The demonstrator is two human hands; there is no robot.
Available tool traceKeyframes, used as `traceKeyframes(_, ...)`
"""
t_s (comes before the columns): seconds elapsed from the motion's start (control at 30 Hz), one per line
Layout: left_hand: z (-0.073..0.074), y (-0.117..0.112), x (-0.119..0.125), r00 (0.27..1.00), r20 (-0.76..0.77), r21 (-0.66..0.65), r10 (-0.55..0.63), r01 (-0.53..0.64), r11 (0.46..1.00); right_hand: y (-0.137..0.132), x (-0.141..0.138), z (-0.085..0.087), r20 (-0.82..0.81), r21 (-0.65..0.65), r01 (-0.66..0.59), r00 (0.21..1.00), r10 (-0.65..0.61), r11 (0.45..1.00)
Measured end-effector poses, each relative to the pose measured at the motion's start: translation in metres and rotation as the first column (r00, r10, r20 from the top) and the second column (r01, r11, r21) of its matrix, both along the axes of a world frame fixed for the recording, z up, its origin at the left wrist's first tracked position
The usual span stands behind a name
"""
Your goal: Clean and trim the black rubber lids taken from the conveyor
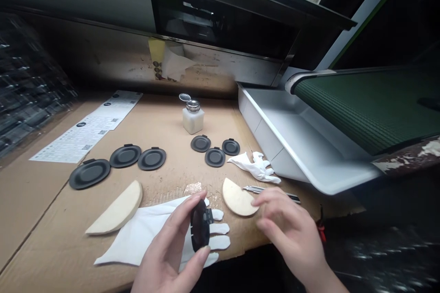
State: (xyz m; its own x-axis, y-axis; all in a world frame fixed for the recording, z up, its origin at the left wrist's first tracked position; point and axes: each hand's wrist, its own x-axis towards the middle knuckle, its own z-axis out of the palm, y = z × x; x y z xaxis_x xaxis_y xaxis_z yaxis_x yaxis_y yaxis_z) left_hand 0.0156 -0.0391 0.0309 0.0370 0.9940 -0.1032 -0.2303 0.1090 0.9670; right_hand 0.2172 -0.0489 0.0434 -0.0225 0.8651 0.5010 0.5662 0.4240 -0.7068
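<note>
On our tan cardboard surface (44,224), a white cotton glove (137,233) lies flat at the lower centre of the frame. Over it, our left hand (168,256) pinches a black oval disc (200,225) between thumb and fingers, its long axis upright. Our right hand (288,224), loosely curled and holding nothing, sits just beside a cream half-round pad (237,198).

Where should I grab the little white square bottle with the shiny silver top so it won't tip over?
Hold the square white bottle low on its body, thumb and fingers on two flat opposite sides. Come from the left, over bare cardboard, because small black round discs sit in front of it. Flat sides should grip steadily, while the silver metal top is narrower and its lid stands open.
</note>
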Motion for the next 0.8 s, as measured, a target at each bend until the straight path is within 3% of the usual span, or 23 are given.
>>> traceKeyframes(0.1,-0.002,0.009,0.0,0.994,0.095,-0.066,-0.048,0.055,0.996,0.03,0.013,-0.013,0.304,0.052,0.147,0.94,-0.156,0.988)
traceKeyframes(0.2,-0.004,0.021,0.0,0.949,0.307,-0.222,-0.07,0.143,0.965,0.066,0.019,-0.021,0.518,0.072,0.197,0.83,-0.205,0.978)
traceKeyframes(0.3,-0.008,0.032,0.001,0.858,0.512,-0.326,-0.035,0.232,0.916,0.095,0.014,-0.025,0.607,0.037,0.229,0.768,-0.204,0.973)
traceKeyframes(0.43,-0.016,0.04,-0.001,0.78,0.626,-0.385,0.012,0.295,0.875,0.115,0.006,-0.033,0.664,0.003,0.264,0.721,-0.199,0.964)
traceKeyframes(0.53,-0.019,0.04,-0.004,0.759,0.651,-0.387,0.003,0.328,0.862,0.117,0.006,-0.034,0.633,-0.009,0.282,0.744,-0.213,0.959)
traceKeyframes(0.67,-0.018,0.038,-0.007,0.759,0.651,-0.383,-0.024,0.356,0.852,0.102,0.0,-0.014,0.525,-0.015,0.256,0.825,-0.21,0.967)
traceKeyframes(0.8,-0.016,0.038,-0.006,0.737,0.674,-0.368,-0.042,0.385,0.846,0.081,-0.03,0.004,0.365,-0.009,0.016,0.931,-0.012,1.0)
